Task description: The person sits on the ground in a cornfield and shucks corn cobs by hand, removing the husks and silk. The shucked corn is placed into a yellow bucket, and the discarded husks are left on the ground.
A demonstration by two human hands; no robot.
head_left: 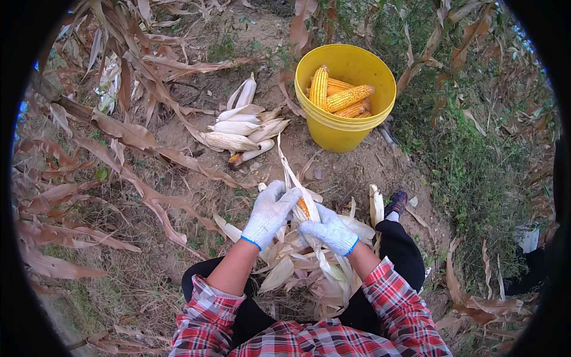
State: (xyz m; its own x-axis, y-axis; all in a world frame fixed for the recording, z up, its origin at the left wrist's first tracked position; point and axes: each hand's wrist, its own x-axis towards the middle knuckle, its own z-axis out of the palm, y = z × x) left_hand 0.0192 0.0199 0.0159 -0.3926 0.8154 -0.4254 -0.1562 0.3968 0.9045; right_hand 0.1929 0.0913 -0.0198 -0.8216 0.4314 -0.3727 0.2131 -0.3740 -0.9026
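Both hands wear pale knit gloves with blue cuffs. Between them is an ear of corn, partly in its dry husk, with orange kernels showing through a gap. My left hand grips the husk at the ear's left side. My right hand is closed around the ear's lower right part. Loose husks lie heaped below the hands, between the legs. Ahead and to the left, a pile of ears in husks rests on the soil. A yellow bucket holds several bare ears of corn.
Dry corn stalks and leaves spread across the left side. Green weeds grow on the right. A husk piece stands beside my right shoe. Dark clothing, perhaps another person's, shows at the far right edge.
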